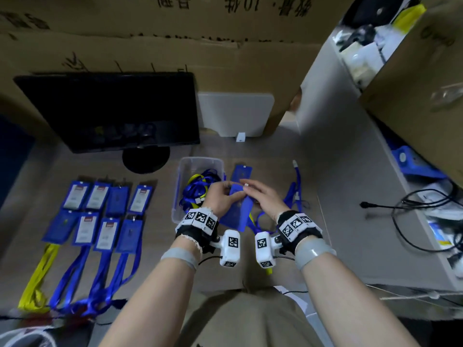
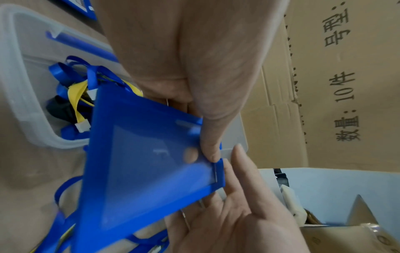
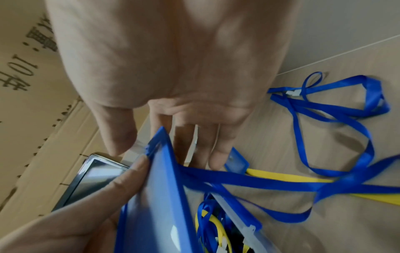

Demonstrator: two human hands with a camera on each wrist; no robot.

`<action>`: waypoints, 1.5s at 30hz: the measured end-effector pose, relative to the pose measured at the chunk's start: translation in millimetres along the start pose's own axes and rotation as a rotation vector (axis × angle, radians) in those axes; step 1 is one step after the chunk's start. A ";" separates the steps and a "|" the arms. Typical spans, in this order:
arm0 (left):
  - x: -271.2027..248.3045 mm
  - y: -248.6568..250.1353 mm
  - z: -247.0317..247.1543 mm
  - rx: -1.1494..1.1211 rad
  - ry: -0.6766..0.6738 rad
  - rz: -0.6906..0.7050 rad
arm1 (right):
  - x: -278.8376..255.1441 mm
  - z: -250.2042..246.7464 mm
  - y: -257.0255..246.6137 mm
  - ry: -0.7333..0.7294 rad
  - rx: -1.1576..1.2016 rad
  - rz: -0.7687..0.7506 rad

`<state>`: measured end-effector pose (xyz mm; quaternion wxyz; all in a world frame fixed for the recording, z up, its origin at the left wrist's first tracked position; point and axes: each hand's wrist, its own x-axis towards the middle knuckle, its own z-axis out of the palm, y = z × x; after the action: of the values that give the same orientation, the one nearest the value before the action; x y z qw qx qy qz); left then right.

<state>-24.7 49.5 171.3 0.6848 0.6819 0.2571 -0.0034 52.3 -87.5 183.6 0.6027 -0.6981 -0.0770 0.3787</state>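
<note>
Badge work at a desk, looking down from the head. Holding a blue badge holder (image 1: 238, 209) up off the desk, near the middle, just at 3 o'clock from a clear plastic box (image 1: 198, 165). Tilting the holder, with its top edge pointing toward 12 o'clock. Pinching that top edge with the left hand (image 1: 220, 196): pressing the thumb (image 2: 207, 137) on the front and a fingertip on the back, showing through the clear window in the left wrist view. Reaching in with the right hand (image 1: 263, 196) from 3 o'clock, holding its fingers (image 2: 240, 162) straight and a little apart, touching the holder's top corner with the tips. Not being able to tell whether any strap is hooked to the holder, with the hands hiding that part. Seeing a tangle of blue and yellow straps (image 1: 194, 194) lying inside the box. Seeing two rows of badges (image 1: 100, 211) lying flat at 9 o'clock from the box, with blue straps and one yellow strap (image 1: 38, 271) trailing toward 6 o'clock. Seeing a dark screen (image 1: 112, 108) standing at 11 o'clock and a white flat panel (image 1: 235, 113) leaning at 12 o'clock against brown cardboard boxes (image 1: 150, 46). Seeing another blue holder (image 1: 241, 172) lying flat at 12 o'clock, just past the fingertips. Seeing loose blue straps (image 1: 292, 194) lying on the desk at 3 o'clock, near the right hand, and a black cable (image 1: 413, 209) farther out at 3 o'clock, well apart from both hands.
</note>
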 end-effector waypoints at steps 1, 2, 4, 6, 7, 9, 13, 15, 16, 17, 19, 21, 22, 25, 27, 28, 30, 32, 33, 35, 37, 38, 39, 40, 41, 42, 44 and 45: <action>-3.5 -1.0 -5.1 -0.023 0.013 0.001 | -2.9 7.8 0.7 0.007 0.021 -0.003; -7.0 -1.7 -10.4 -0.035 0.026 0.001 | -6.0 15.4 1.8 0.012 0.036 0.000; -12.9 -3.3 -20.1 -0.024 0.014 -0.007 | -10.5 29.3 5.8 0.049 0.066 0.018; -16.7 -7.1 -29.0 0.015 -0.035 0.001 | -14.7 41.0 9.7 0.109 0.090 0.066; -17.6 -9.7 -33.5 0.049 -0.049 0.004 | -17.4 44.9 10.8 0.129 0.058 0.101; -20.3 -11.4 -41.0 0.108 -0.090 0.003 | -24.6 48.0 8.6 0.111 -0.064 0.130; -28.1 -13.5 -52.3 0.207 -0.167 0.009 | -35.8 43.7 -0.2 0.130 -0.321 -0.031; -30.9 -12.7 -54.8 0.238 -0.167 0.024 | -35.2 40.1 -0.4 0.166 -0.385 -0.059; -31.5 -11.5 -55.4 0.239 -0.161 0.034 | -34.4 38.7 0.1 0.176 -0.401 -0.054; -31.4 -10.1 -55.5 0.232 -0.169 0.046 | -34.7 37.6 -1.4 0.184 -0.407 -0.039; -32.2 -4.5 -54.6 0.225 -0.229 0.064 | -32.6 32.5 -2.8 0.194 -0.390 -0.002; -31.0 -0.2 -52.0 0.220 -0.299 0.065 | -29.8 28.3 -2.9 0.209 -0.384 0.040; -30.3 1.1 -49.0 0.217 -0.309 0.059 | -28.3 25.9 -2.4 0.225 -0.399 0.036; -28.7 2.8 -35.6 0.233 -0.232 0.048 | -26.7 17.6 -7.1 0.283 -0.402 -0.006; -27.0 4.1 -26.1 0.240 -0.175 0.059 | -28.6 8.0 -11.9 0.267 -0.392 0.001; -25.4 4.5 -22.1 0.240 -0.151 0.056 | -29.8 1.8 -13.7 0.235 -0.395 0.016; -22.8 5.9 -14.1 0.249 -0.088 0.054 | -30.8 -12.0 -14.5 0.146 -0.422 0.029; -19.2 6.3 -4.4 0.252 -0.025 0.051 | -30.8 -24.8 -15.0 0.075 -0.431 0.003; -18.5 6.8 1.5 0.252 -0.017 0.040 | -30.2 -30.0 -15.6 0.066 -0.436 -0.003; -15.5 6.1 14.0 0.271 -0.014 0.003 | -27.0 -39.2 -14.5 0.098 -0.431 -0.019; -10.5 4.9 26.0 0.328 0.038 -0.032 | -25.5 -46.9 -14.6 0.136 -0.425 -0.073; -8.4 3.8 30.9 0.359 0.093 -0.050 | -23.8 -50.3 -13.3 0.121 -0.423 -0.092; -7.2 3.5 35.3 0.384 0.163 -0.066 | -22.3 -53.7 -12.4 0.089 -0.435 -0.101; -7.3 3.0 39.0 0.417 0.237 -0.074 | -19.7 -56.9 -11.6 0.058 -0.469 -0.100; -7.7 2.3 42.6 0.456 0.292 -0.072 | -17.7 -58.9 -12.4 0.039 -0.532 -0.095; -10.3 3.5 46.2 0.497 0.315 -0.063 | -14.1 -60.2 -13.1 0.018 -0.618 -0.095; -15.3 5.3 51.3 0.567 0.316 -0.047 | -6.6 -59.7 -15.0 -0.040 -0.788 -0.091; -18.9 7.0 51.9 0.600 0.318 -0.039 | -2.9 -57.9 -14.6 -0.069 -0.831 -0.089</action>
<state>-20.5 -5.1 181.3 0.4048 0.8399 0.3613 0.0143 91.4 -130.7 197.2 0.2829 -0.8648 -0.2735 0.3120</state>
